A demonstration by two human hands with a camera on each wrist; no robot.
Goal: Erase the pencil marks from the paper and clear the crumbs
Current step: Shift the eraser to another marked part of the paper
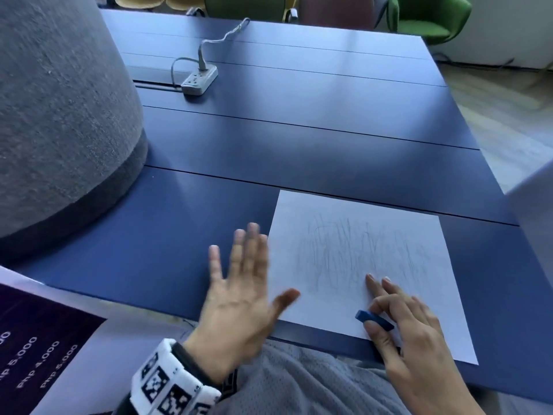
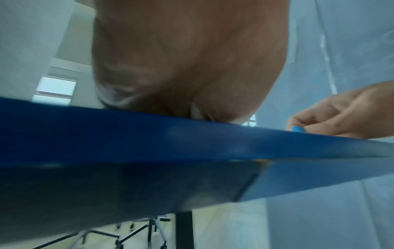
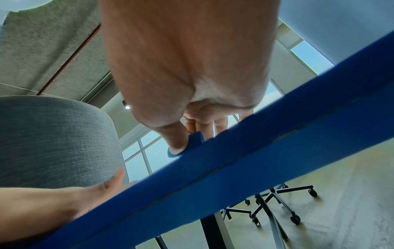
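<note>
Blue eraser point(image 1: 374, 319) sits pinched in the right hand point(image 1: 410, 322) — rubbing not begun; left hand point(image 1: 239, 292), fingers spread, should press the paper point(image 1: 419, 235) beside it.

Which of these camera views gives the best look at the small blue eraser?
The head view: the small blue rectangular eraser lies on the white paper, pinched by the right hand. The right wrist view shows it partly behind the thumb; the left wrist view shows only its tip.

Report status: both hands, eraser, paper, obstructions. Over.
Left hand open, at paper's left edge. Right hand pinching blue eraser on paper. Pencil marks still there. Nothing in the way.
</note>
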